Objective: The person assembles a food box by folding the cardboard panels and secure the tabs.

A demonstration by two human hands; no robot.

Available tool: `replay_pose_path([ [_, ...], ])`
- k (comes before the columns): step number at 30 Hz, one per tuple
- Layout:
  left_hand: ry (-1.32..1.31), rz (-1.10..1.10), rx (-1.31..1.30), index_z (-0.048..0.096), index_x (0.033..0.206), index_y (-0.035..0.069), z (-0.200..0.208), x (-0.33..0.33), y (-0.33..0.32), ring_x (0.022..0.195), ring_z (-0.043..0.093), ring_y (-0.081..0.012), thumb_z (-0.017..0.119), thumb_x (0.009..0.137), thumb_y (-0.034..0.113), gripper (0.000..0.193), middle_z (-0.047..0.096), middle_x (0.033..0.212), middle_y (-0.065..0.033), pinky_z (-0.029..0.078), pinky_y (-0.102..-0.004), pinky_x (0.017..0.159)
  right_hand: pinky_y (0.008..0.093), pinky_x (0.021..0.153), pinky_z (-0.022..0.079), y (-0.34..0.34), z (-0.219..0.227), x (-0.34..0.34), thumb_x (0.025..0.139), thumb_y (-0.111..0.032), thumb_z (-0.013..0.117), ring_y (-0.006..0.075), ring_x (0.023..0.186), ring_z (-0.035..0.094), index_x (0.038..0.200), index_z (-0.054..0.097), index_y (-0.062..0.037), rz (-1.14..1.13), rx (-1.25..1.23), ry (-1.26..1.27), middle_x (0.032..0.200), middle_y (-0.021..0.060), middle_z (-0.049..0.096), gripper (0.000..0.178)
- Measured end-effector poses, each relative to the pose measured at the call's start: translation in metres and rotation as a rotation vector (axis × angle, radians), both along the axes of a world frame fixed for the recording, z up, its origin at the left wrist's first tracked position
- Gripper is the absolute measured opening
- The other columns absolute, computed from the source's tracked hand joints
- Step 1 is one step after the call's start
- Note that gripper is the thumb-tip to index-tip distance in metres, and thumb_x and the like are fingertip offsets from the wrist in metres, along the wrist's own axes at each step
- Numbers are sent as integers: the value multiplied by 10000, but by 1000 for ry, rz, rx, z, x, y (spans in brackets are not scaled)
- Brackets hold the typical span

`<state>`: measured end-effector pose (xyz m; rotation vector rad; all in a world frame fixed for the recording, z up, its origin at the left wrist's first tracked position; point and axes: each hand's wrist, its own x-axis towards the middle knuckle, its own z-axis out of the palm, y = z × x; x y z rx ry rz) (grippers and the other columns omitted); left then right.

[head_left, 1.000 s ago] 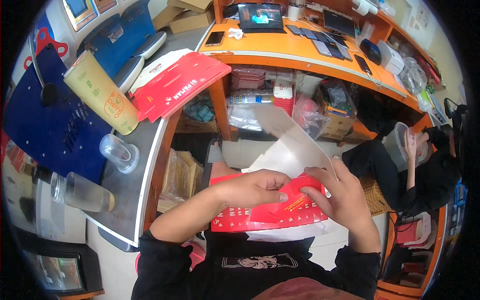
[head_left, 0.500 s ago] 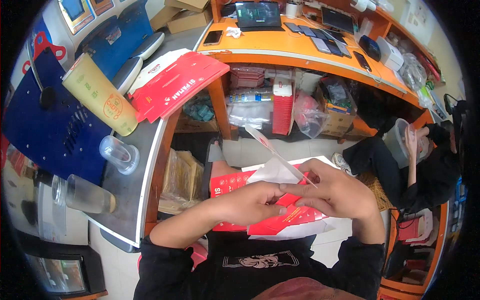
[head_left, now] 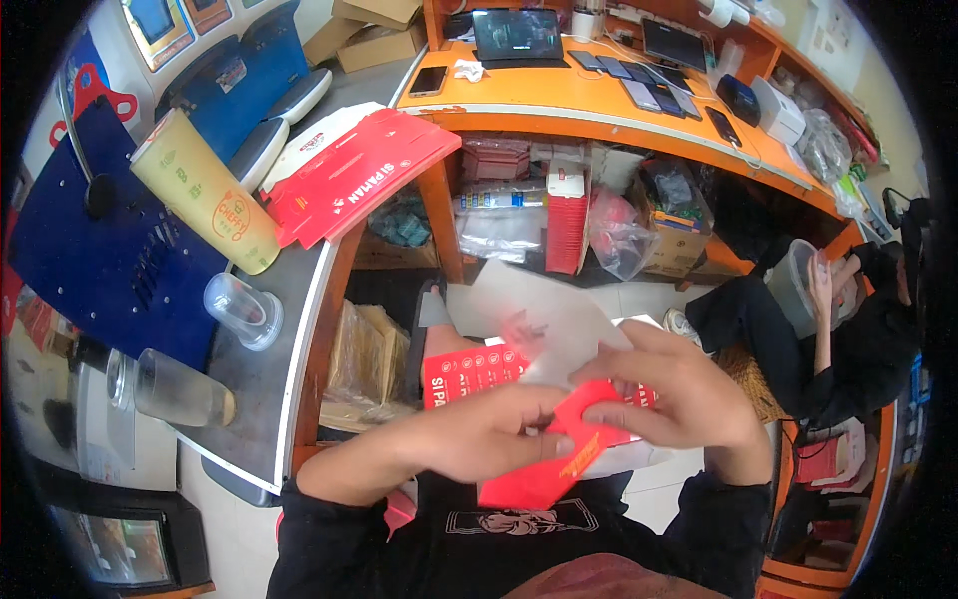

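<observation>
A red and white cardboard box blank (head_left: 539, 477), partly folded, is held up over my lap. Its pale inner panel (head_left: 544, 314) stands up and is blurred by motion. My left hand (head_left: 499, 434) pinches the red part from the left, thumb on top. On the other side, my right hand (head_left: 679, 384) grips a red flap with thumb and fingers; some fingertips are hidden behind the card. Beneath both hands lie more flat red printed box blanks (head_left: 464, 374), largely covered by my hands and the held piece.
On the grey table at left are a stack of red box blanks (head_left: 364, 165), a tall yellow-green cup (head_left: 205, 190) and clear plastic cups (head_left: 242, 311). An orange desk (head_left: 519, 90) with phones and a tablet stands ahead. Another person (head_left: 798, 329) sits at right, holding a tub.
The held blank has tilted, so its pale panel now faces me broadly. Its red part has come nearer my body, lifted off the blanks below. Both hands still grip it.
</observation>
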<state>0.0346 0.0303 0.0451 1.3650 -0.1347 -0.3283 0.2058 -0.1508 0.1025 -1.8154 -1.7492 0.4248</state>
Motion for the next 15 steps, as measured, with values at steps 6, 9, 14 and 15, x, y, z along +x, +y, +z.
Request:
replay_pose_path([
  [6, 163, -67, -67, 602, 1236, 1, -3, -42, -22, 816, 459, -16, 586, 1058, 206, 272, 565, 925, 58, 411, -226, 697, 347, 748, 497, -1, -6, -10, 840, -91, 813, 271, 877, 605, 1160, 727, -65, 411, -26, 296, 1019, 119, 616, 332],
  [9, 182, -22, -128, 636, 1197, -1, -8, -48, -19, 790, 449, -23, 602, 1053, 243, 285, 557, 883, 64, 395, -227, 676, 346, 741, 505, 5, -7, -11, 846, -80, 800, 263, 896, 609, 1193, 717, -63, 439, -65, 275, 1034, 130, 587, 357],
  [14, -4, 293, 49, 502, 1408, -4, 8, -42, -16, 1098, 592, -67, 549, 1050, 95, 374, 652, 1240, -67, 493, -249, 927, 362, 804, 519, 7, -11, -28, 841, -117, 791, 283, 970, 613, 1200, 711, -76, 260, 122, 167, 1141, 151, 587, 370],
  [15, -1, 295, 49, 502, 1408, -4, 12, -36, -14, 1098, 592, -67, 549, 1050, 95, 374, 652, 1240, -67, 493, -249, 927, 396, 834, 524, 12, -14, -33, 829, -151, 792, 312, 1001, 613, 1190, 711, -84, 146, 252, 136, 1191, 161, 593, 376],
])
